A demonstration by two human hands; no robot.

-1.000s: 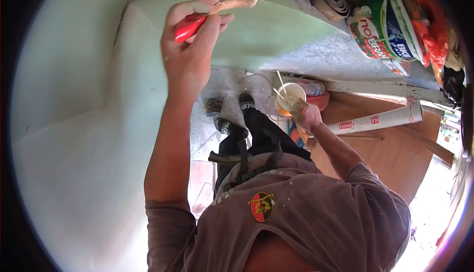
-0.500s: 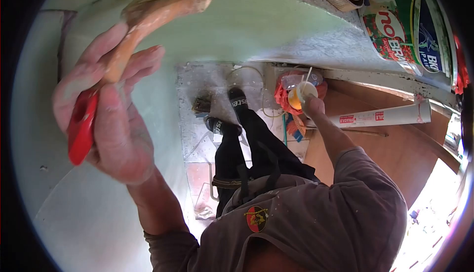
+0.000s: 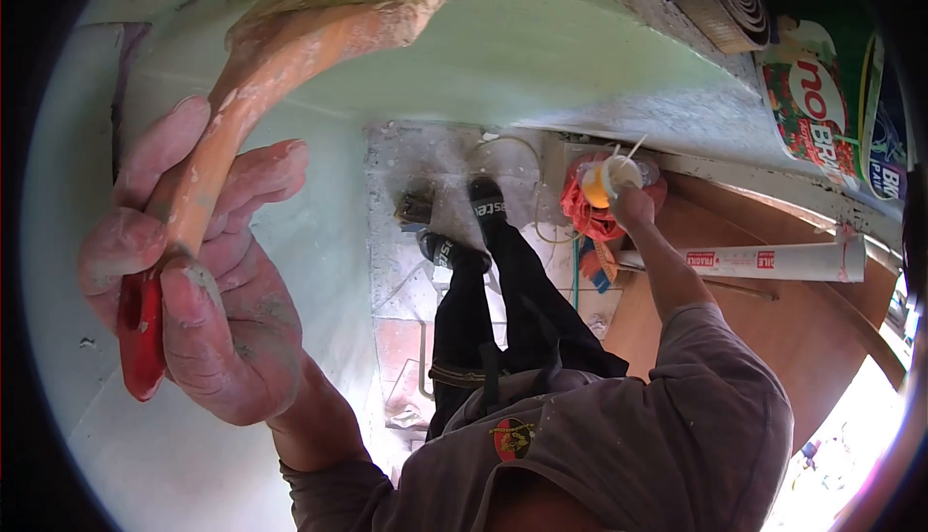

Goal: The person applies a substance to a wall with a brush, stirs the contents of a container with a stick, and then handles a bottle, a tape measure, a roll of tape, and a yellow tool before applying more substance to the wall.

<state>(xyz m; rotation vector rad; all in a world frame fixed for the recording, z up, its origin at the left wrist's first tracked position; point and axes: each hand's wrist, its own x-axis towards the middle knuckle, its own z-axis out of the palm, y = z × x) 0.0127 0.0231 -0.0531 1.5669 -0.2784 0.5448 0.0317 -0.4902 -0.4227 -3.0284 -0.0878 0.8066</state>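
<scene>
Close to the camera, my left hand [image 3: 227, 310] has its fingers closed around the handle of a paintbrush [image 3: 256, 97]. The brush has a paint-smeared wooden handle with a red end. Its bristles, at the top, are against or very near the pale green wall [image 3: 551, 58]; contact cannot be made out. Farther off on the right, my right hand [image 3: 633, 205] grips a small yellow and white cup [image 3: 601, 182]. A thin white stick [image 3: 634, 149] leans out of the cup. The cup's contents are not clear.
Behind the cup lies a red plastic bag [image 3: 597, 221]. A white tube with "FRAGILE" labels [image 3: 773, 262] rests across a brown board [image 3: 735, 339]. Upper right are a rolled strap [image 3: 720, 0] and a paint bucket [image 3: 822, 97]. A dark block [image 3: 414, 208] is near my feet.
My left hand and the brush have come lower and nearer the camera, the handle now more upright. The view has shifted, so the cup, bucket and feet appear farther right.
</scene>
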